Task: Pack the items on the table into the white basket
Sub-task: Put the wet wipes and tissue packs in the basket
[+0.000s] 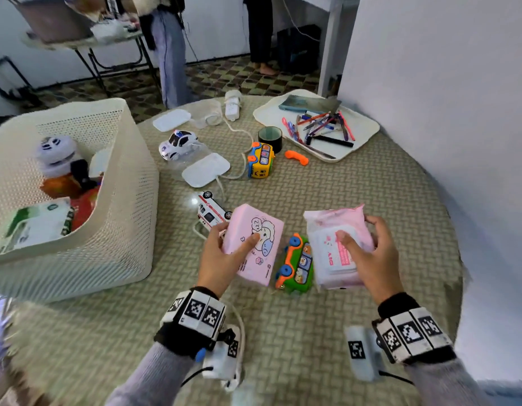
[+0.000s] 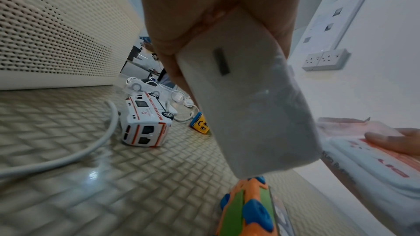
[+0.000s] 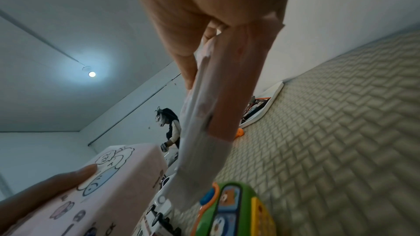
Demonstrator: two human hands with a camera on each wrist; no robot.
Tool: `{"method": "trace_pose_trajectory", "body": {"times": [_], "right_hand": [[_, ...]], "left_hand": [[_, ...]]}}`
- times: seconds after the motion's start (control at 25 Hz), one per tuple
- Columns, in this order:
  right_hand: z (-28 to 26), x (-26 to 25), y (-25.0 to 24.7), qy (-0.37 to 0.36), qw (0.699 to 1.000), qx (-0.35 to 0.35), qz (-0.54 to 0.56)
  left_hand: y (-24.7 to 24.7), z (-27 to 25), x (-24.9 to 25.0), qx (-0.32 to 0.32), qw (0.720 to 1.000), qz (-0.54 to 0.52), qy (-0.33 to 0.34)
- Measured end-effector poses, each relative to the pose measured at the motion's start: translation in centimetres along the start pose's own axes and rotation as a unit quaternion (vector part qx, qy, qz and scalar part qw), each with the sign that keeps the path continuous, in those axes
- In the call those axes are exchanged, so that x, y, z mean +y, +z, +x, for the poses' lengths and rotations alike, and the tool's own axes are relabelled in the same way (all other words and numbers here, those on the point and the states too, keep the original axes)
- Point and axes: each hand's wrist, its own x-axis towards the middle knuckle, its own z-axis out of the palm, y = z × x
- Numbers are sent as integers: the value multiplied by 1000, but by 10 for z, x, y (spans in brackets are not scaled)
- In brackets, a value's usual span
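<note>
1. Basket (image 1: pixel 113 206) sits at frame left on the table (image 1: pixel 356 200).
2. Left hand (image 1: pixel 221 259) grips the pink pack (image 1: pixel 262 244), centre.
3. Right hand (image 1: pixel 371 256) holds the wipes (image 1: pixel 330 259); fingers wrapped round.

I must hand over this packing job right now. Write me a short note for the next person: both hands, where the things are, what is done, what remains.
Left hand grips the pink tissue pack with cartoon drawings; right hand grips the pink wet-wipes pack. Both are held above the table, with the green and orange toy bus lying between them.
Done: the white perforated basket on the left already holds some items, including a green and white pack.
Left: both packs, the green bus, the toy ambulance on its side, the white police car, the yellow toy bus.
</note>
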Motion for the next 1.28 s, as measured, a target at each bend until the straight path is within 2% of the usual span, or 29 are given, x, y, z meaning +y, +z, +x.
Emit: {"method": "trace_pose_trajectory", "body": {"times": [0.24,0.52,0.8,1.0,1.16,1.28], "right_hand": [[-91,-15,20,11,998,55,13],[-145,-34,31,-21,998,65,-17],[-229,-37,21,4,993,120,-16],[-291,-44,23,32,991,128,-23],[-340,-52,37,38,990,137,-16],[-369,-59,55,58,989,130,33]], "left_hand": [[-57,-35,-19,-23,999,-30,-1],[-91,-57,-30,-44,998,-51,9],[-118,-109,-51,-44,998,-33,14],[-162,-149,-68,-42,998,26,35],[-205,-183,-76,-49,998,22,45],[-239,-202,-79,-45,998,17,47]]}}
